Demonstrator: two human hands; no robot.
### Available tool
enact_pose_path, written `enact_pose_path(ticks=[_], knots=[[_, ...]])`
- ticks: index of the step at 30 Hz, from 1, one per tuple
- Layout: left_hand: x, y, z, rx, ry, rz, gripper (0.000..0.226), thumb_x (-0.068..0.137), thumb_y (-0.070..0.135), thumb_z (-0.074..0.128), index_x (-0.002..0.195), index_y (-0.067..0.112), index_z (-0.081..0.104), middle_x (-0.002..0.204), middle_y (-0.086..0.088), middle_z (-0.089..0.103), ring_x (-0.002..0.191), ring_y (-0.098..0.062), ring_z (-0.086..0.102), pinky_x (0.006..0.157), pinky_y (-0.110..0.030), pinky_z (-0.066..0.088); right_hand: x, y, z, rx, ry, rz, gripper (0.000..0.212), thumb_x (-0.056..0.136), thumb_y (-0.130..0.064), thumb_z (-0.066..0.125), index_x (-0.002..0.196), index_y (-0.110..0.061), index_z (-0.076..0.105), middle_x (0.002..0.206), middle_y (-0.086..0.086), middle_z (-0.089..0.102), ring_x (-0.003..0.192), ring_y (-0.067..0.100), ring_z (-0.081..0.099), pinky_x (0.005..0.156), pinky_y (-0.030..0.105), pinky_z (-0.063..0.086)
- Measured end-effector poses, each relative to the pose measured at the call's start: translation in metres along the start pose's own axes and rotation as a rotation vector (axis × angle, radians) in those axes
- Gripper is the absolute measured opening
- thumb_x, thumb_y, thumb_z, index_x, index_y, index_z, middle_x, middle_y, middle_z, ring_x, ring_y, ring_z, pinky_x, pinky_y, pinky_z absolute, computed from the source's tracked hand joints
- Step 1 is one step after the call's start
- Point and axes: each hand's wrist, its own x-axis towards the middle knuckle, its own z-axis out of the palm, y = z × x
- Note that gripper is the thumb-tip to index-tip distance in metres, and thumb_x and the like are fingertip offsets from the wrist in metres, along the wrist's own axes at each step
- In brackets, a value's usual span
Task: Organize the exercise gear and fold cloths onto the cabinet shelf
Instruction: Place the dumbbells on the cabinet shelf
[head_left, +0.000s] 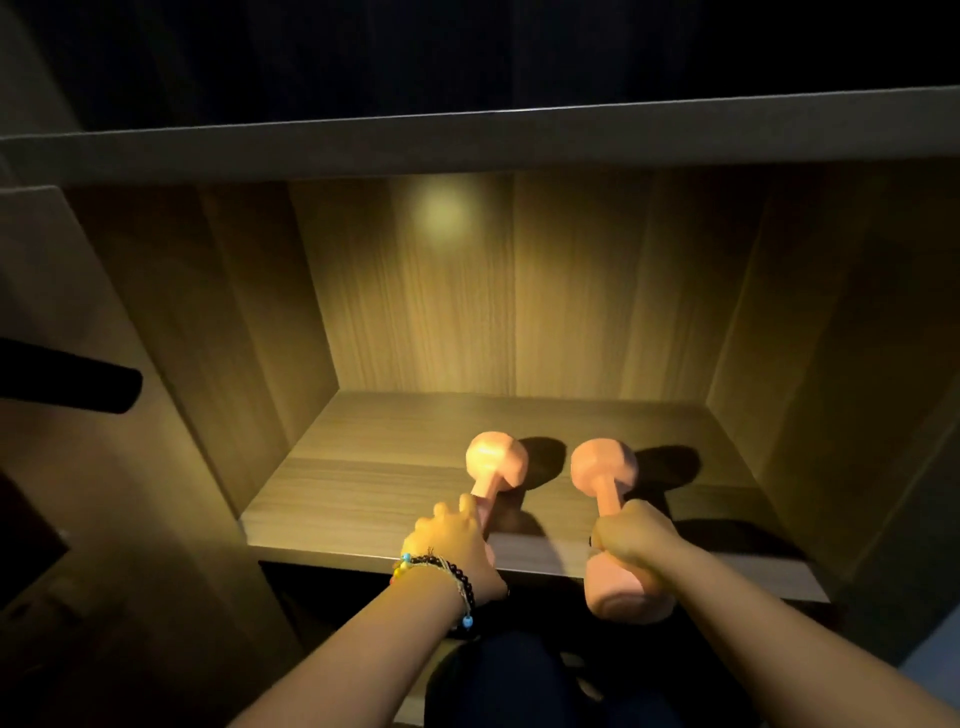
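Observation:
Two pink dumbbells point into a wooden cabinet shelf (374, 483). My left hand (457, 540) grips the handle of the left dumbbell (496, 460), whose far head is over the shelf board; its near head is hidden under my hand. My right hand (631, 538) grips the handle of the right dumbbell (605, 465). That one's near head hangs past the shelf's front edge, below my fist. Beaded bracelets circle my left wrist.
The shelf compartment has wooden side walls (249, 332) and a back panel (493, 291), with another board (467, 140) overhead. A dark rod-like shape (78, 382) juts in from the left. My dark-trousered knees (519, 680) are below the shelf front.

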Motion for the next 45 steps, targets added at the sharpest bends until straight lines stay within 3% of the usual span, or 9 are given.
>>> enact_pose_path(ticks=[6,9,15,18,21,26,31,35,45], knots=[[-0.018,-0.040,0.016,-0.130,0.061,0.097,0.078,0.062,0.053,0.060,0.132,0.036,0.032,0.106,0.004,0.045,0.101,-0.018,0.047,0.080,-0.034,0.053,0.008,0.002,0.010,0.004,-0.078,-0.018,0.028,0.087,-0.024,0.064,0.110,-0.011,0.055,0.096,0.007,0.061,0.085,0.021,0.059,0.063,0.033,0.044],[-0.019,-0.049,-0.002,-0.461,0.039,0.007,0.088,0.049,0.061,0.064,0.133,0.040,0.045,0.105,0.009,0.055,0.096,-0.011,0.056,0.075,-0.024,0.049,0.009,-0.008,0.011,-0.030,-0.100,-0.013,0.022,0.084,-0.022,0.067,0.100,-0.011,0.056,0.094,0.009,0.061,0.086,0.023,0.060,0.074,0.037,0.051],[0.014,-0.078,-0.056,-1.272,0.085,-0.344,0.025,0.076,0.034,0.075,0.081,0.011,0.071,0.073,-0.002,0.067,0.067,-0.017,0.061,0.060,-0.026,0.050,0.001,-0.037,0.010,-0.048,-0.180,-0.018,0.032,0.081,-0.012,0.066,0.110,-0.005,0.054,0.098,0.014,0.056,0.088,0.025,0.058,0.075,0.033,0.048],[0.028,-0.102,-0.054,-1.133,0.172,-0.320,0.028,0.073,0.036,0.078,0.086,0.013,0.071,0.077,-0.002,0.069,0.070,-0.017,0.062,0.064,-0.030,0.051,-0.002,-0.057,0.016,-0.055,-0.190,-0.038,0.032,0.083,-0.012,0.065,0.111,-0.005,0.051,0.092,0.012,0.052,0.082,0.023,0.053,0.072,0.033,0.044],[0.032,-0.122,-0.040,-0.646,0.295,-0.207,0.046,0.058,0.050,0.076,0.100,0.031,0.068,0.091,0.007,0.067,0.087,-0.013,0.062,0.078,-0.029,0.052,0.000,-0.071,0.032,-0.061,-0.170,-0.091,0.040,0.085,-0.014,0.064,0.121,-0.005,0.048,0.095,0.011,0.052,0.094,0.026,0.055,0.078,0.034,0.047],[0.040,-0.150,-0.024,-0.136,0.288,-0.080,0.071,0.056,0.067,0.061,0.120,0.037,0.053,0.097,0.008,0.048,0.089,-0.013,0.053,0.072,-0.025,0.048,0.008,-0.108,0.054,-0.102,-0.124,-0.126,0.046,0.090,-0.021,0.059,0.130,-0.006,0.042,0.106,0.012,0.050,0.100,0.027,0.054,0.076,0.033,0.043],[0.063,-0.166,-0.021,-0.046,0.333,-0.048,0.073,0.060,0.064,0.059,0.125,0.034,0.047,0.102,0.006,0.047,0.095,-0.017,0.052,0.074,-0.030,0.052,0.008,-0.124,0.079,-0.060,0.001,-0.285,0.060,0.088,-0.015,0.056,0.141,-0.013,0.028,0.127,0.012,0.043,0.114,0.029,0.048,0.089,0.037,0.042],[0.082,-0.179,-0.014,-0.003,0.414,-0.017,0.067,0.065,0.061,0.060,0.123,0.029,0.052,0.103,0.004,0.050,0.096,-0.019,0.050,0.070,-0.029,0.051,-0.003,-0.111,0.103,-0.281,0.138,-0.613,0.062,0.089,-0.041,0.052,0.143,-0.024,0.026,0.148,0.000,0.020,0.115,0.019,0.048,0.080,0.027,0.040],[0.125,-0.194,-0.001,0.139,0.701,0.101,0.039,0.067,0.028,0.074,0.099,0.006,0.065,0.102,-0.015,0.060,0.089,-0.035,0.055,0.077,-0.041,0.050,0.002,-0.144,0.126,-0.434,0.223,-0.641,0.066,0.087,-0.052,0.043,0.143,-0.017,0.035,0.155,-0.003,0.023,0.125,0.024,0.047,0.096,0.036,0.044]])
